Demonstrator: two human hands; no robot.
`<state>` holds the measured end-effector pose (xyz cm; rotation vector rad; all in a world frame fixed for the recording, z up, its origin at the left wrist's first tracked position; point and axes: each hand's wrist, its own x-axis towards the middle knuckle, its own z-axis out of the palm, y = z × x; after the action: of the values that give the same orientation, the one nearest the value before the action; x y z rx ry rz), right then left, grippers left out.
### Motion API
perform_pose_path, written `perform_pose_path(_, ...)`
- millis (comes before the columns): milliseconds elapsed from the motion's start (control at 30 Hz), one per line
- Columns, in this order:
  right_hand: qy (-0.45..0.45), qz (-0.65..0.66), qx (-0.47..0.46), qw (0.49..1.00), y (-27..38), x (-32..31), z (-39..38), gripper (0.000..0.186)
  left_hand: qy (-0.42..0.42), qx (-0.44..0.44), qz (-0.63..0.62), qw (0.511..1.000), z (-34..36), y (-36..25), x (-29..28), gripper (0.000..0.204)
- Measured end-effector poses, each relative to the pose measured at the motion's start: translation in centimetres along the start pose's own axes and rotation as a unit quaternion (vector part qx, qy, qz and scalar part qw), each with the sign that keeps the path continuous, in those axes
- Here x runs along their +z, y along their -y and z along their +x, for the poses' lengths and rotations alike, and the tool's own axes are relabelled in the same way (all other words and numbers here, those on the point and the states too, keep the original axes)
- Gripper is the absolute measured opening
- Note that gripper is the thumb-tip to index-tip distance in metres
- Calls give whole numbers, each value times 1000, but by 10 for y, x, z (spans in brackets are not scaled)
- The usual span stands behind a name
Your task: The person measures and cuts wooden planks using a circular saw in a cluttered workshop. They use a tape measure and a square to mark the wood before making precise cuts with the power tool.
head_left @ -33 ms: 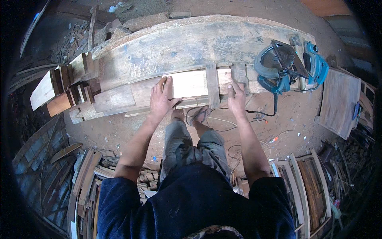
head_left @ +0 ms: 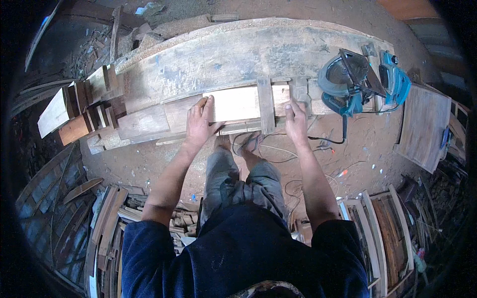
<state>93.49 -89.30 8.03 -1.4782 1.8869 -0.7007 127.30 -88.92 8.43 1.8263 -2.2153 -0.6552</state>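
A pale, freshly cut wooden board lies lengthwise near the front edge of the workbench. My left hand grips its left end, fingers over the top and thumb toward the near edge. At the other end, my right hand is closed around the board's right edge, its fingers partly hidden. A narrow grey wooden strip crosses over the board, nearer my right hand. Beneath and left of the board lie flat planks.
A teal circular saw rests on the bench's right end, its cord trailing to the floor. Stacked wood blocks stand at the left end. A wide panel leans at far right. Timber racks flank me; cables lie near my feet.
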Motion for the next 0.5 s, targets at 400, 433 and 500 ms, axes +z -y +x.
perform_pose_path(400, -19, -9, 10, 1000, 48, 35, -19, 28, -121, -260, -25, 958, -68, 71, -14, 82)
perform_pose_path(433, -60, -27, -62, 996, 74, 37, -21, 31, -125, -298, -19, 946, -75, 78, -8, 76)
perform_pose_path(500, -17, -76, -160, 984, 109, 40, -20, 40, -95, -365, -95, 921, -72, 73, -8, 64)
